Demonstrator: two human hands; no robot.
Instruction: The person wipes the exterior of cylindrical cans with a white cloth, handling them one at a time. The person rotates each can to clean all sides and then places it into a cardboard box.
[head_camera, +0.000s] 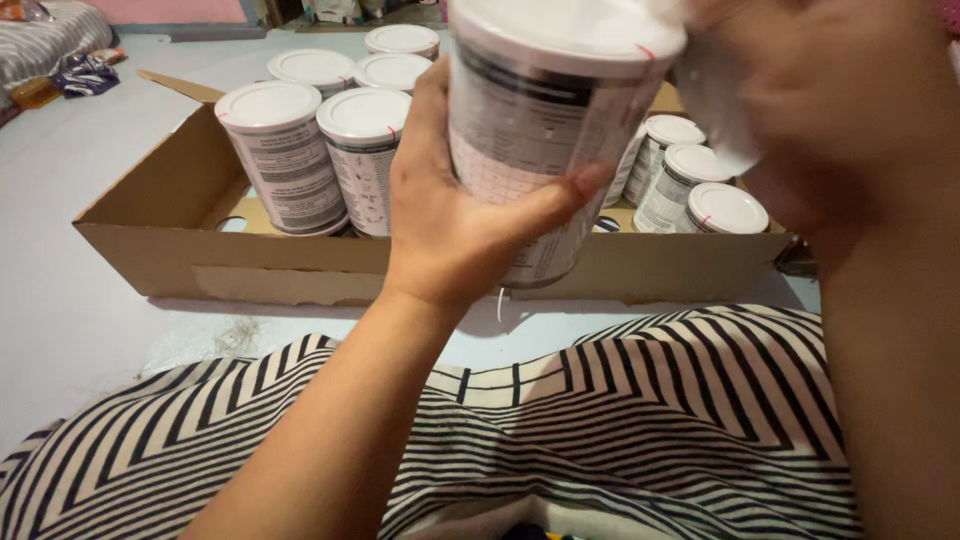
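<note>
My left hand (455, 205) grips a tall can (545, 110) with a white lid and a printed label, held up close to the camera above a cardboard box (180, 250). My right hand (830, 100) is blurred at the upper right, pressed against the can's top right side with a whitish piece (715, 105) under it; what that piece is I cannot tell. Several matching white-lidded cans (280, 150) stand upright in the box on the left, and three more cans (690, 180) stand at its right end.
The open box lies on a pale grey-blue floor (70, 320). A black-and-white striped cloth (650, 420) covers my lap in the foreground. Crumpled fabric and wrappers (85, 72) lie at the far left by a striped cushion (45, 40).
</note>
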